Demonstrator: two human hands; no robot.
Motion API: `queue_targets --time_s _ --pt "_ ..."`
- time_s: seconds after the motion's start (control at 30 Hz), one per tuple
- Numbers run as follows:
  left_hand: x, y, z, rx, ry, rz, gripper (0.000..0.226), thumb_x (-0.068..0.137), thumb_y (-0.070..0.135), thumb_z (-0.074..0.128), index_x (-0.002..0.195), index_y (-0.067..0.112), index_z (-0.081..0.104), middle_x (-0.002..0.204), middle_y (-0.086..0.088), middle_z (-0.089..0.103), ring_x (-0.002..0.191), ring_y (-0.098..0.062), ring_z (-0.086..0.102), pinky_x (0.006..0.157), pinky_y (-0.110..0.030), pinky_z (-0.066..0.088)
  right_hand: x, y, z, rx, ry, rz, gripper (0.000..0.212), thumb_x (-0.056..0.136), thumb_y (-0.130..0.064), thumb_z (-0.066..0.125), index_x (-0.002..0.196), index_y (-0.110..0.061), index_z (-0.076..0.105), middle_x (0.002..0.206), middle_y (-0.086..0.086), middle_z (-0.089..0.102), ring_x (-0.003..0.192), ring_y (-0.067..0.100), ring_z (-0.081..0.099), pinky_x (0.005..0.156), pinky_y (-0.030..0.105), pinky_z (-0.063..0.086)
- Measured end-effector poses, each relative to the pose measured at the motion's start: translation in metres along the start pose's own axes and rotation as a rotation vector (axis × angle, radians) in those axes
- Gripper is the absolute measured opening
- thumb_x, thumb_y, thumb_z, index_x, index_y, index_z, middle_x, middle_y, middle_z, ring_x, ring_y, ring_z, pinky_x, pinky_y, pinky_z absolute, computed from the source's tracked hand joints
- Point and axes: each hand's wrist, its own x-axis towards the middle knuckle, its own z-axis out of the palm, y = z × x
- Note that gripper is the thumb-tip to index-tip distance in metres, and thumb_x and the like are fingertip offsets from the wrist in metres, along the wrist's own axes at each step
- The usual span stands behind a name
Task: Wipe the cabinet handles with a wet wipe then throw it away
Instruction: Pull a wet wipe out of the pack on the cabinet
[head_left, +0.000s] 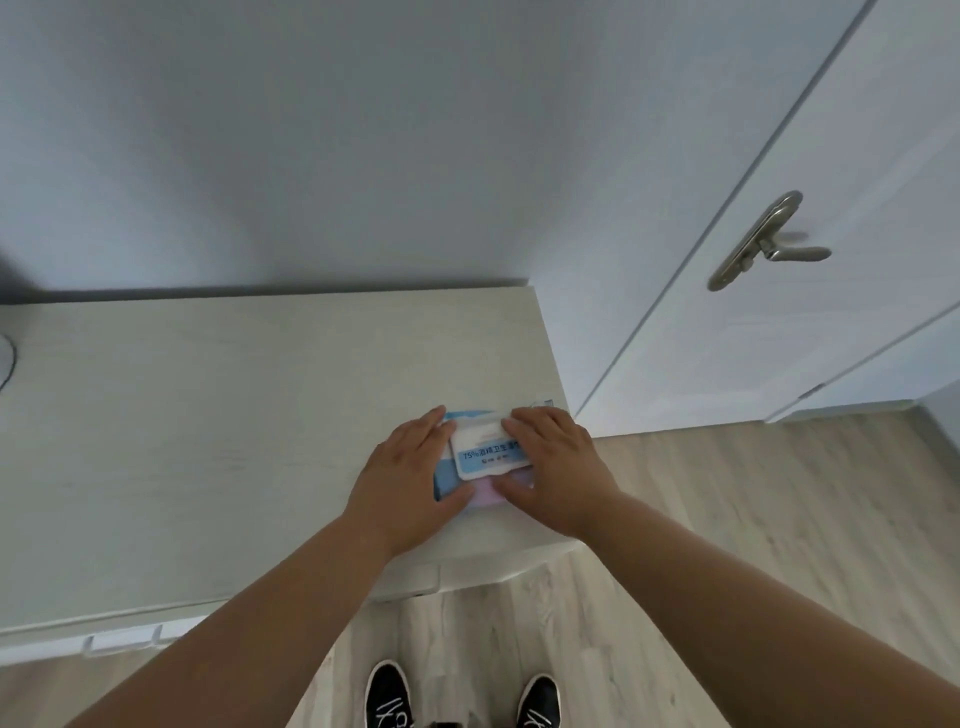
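- Pack of wet wipes (445, 477): blue with a pink front edge, lying flat on the cabinet top (208, 441) near its front right corner. White lid (485, 453) with blue printing faces up and looks closed.
- Left hand (410, 483): open and resting on the left end of the pack, fingers straight along that side, thumb spread across the near edge.
- Right hand (556, 467): open, fingers laid fairly flat over the right end of the lid, thumb touching the pink front edge. Whether it presses or only rests cannot be told.
- Cabinet top: pale wood grain, set against the grey wall (311, 130).
- Door (810, 130): white, just right of the cabinet, with a metal lever handle (769, 244).
- Floor (753, 493): light wood planks.
- Shoes (387, 693): black with white laces, standing at the bottom edge, in front of the cabinet.
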Motion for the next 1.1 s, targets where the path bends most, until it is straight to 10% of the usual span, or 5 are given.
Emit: queue_targets --time_s 0.9,1.1 --pt "0.0 0.022 -0.006 -0.015 -0.001 -0.111 0.096 0.083 0.08 0.039 0.157 0.018 0.044 0.168 0.006 0.033 0.149 -0.018 0.037 0.119 -0.04 0.039 0.014 0.019 -0.002 -0.058 -0.022 -0.155 0.056 0.095 -0.069 0.039 0.126 -0.028 0.061 0.124 -0.007 0.057 0.116 0.019 0.049 0.1 0.037 0.041" --pt "0.004 0.02 -0.006 -0.001 -0.043 -0.075 0.086 0.091 0.063 0.064 0.162 0.025 0.033 0.171 0.01 0.024 0.154 -0.014 0.028 0.123 -0.038 0.033 0.031 0.011 -0.022 -0.019 -0.07 -0.035 0.065 0.093 -0.056 0.007 0.113 -0.031 0.063 0.111 -0.008 0.061 0.105 0.018 0.052 0.091 0.037 0.04"
